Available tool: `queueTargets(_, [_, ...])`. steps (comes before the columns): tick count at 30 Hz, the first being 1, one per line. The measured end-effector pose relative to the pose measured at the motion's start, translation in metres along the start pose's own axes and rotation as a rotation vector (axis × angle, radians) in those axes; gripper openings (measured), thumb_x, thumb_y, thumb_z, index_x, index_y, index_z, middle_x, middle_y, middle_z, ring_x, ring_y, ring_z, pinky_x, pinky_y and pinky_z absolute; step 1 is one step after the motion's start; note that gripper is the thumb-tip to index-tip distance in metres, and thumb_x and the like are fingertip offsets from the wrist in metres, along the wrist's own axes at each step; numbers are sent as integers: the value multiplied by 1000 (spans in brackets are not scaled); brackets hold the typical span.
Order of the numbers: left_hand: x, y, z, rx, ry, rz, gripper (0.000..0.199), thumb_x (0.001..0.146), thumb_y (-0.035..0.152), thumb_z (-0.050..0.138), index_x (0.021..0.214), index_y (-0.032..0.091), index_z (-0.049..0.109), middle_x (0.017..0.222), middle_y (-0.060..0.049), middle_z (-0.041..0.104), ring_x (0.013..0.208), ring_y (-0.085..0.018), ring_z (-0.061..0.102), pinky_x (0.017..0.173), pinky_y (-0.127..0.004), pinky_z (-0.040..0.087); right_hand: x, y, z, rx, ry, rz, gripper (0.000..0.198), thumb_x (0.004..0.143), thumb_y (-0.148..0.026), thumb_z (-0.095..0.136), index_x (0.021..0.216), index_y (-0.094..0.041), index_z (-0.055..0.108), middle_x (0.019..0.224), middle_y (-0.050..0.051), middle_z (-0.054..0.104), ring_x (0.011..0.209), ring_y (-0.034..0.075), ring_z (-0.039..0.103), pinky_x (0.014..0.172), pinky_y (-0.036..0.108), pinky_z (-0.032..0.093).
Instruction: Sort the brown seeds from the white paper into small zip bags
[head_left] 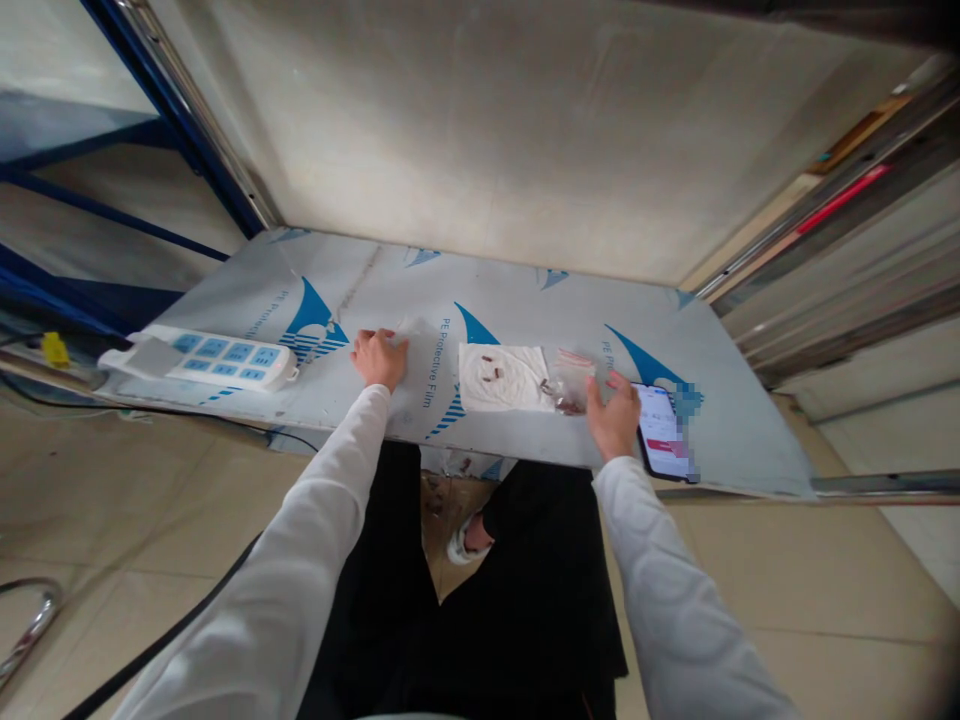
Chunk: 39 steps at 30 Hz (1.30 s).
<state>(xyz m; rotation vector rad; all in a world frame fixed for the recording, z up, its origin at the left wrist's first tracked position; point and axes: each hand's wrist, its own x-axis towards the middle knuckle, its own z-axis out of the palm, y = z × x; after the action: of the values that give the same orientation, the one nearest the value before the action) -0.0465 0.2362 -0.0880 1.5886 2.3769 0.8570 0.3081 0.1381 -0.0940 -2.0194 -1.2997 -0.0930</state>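
Note:
My left hand [380, 358] rests on the film-covered table [517, 290], its fingers loosely bent and the thumb apart, with nothing visible in it. My right hand [615, 415] is between a small clear zip bag [576, 368] and a phone [664, 432]. Its thumb and fingers are apart, the thumb near the bag's right edge and the fingers beside the phone. Small dark reddish-brown pieces [568, 407] lie in the lower part of the bag. To the bag's left, a white tissue [506, 392] lies flat with a few similar small brown pieces [491, 376] on it.
A white power strip [232, 360] with blue sockets lies at the table's left end, a plug in it. A pale panel [487, 130] rises behind the table. Blue metal framing [180, 120] stands at the left. My legs [540, 570] are below the front edge.

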Motion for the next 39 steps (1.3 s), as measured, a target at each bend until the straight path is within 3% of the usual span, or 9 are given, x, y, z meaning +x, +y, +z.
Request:
queueTargets(4, [-4,3,-21,-43,31,62,18,82,28,57,95,20,67,100,-9,67,94,-24,60,87,-39,41,-16,-31,-22,7,155,-99,53,84,-47,50,120,-8,51,116,21,56,110,32,49,98,52,33])
queueTargets(7, [-31,10,-50,-100,41,179,15,84,31,58,91,23,68,89,-3,70,88,-20,61,85,-35,40,-26,-80,-40,189,130,-209,42,87,-38,51,120,-12,52,116,17,57,104,27,53,94,47,40])
queueTargets(13, [-118,30,-110,-317,-76,636,6,82,28,64,82,24,69,82,0,71,86,-19,60,80,-33,38,-41,-175,-65,494,-530,-543,24,87,-27,57,108,-21,66,107,7,69,99,19,62,87,33,47])
queueTargets(17, [-147,15,-127,-424,-202,538,6,80,26,66,85,24,69,83,0,71,82,-18,62,78,-32,42,-59,-184,-76,563,-949,-505,18,87,-27,58,95,-21,73,88,2,74,79,15,67,74,26,51])
queueTargets(21, [-157,-5,-128,-459,-306,421,11,76,24,69,87,25,68,85,1,70,83,-18,63,78,-32,46,-81,-171,-80,675,-1088,-318,20,85,-33,61,94,-21,73,88,2,75,77,15,68,69,24,53])
queueTargets(24, [-163,-6,-125,-430,-327,415,13,75,25,70,87,26,67,86,0,70,85,-19,63,79,-33,47,-95,-163,-78,677,-1083,-229,18,84,-29,60,91,-20,74,84,1,75,74,16,69,67,25,54])
queueTargets(29, [-180,14,-120,-466,-88,169,19,74,35,69,86,23,59,82,-3,65,73,-19,62,68,-32,50,-111,-161,-79,662,-854,-87,16,83,-25,59,89,-18,73,81,3,75,71,18,70,66,26,55])
queueTargets(34, [-187,30,-110,-785,-454,62,18,82,39,60,85,22,66,81,-2,72,74,-17,68,66,-26,54,-125,-163,-82,568,-610,-100,17,85,-26,57,89,-21,72,80,4,75,67,18,70,64,25,55])
queueTargets(39, [-183,36,-103,-603,-470,148,14,79,33,61,79,22,69,74,-2,73,65,-17,69,62,-26,52,-126,-148,-75,362,-389,-115,14,84,-25,58,90,-20,69,81,6,75,66,20,70,64,29,54])
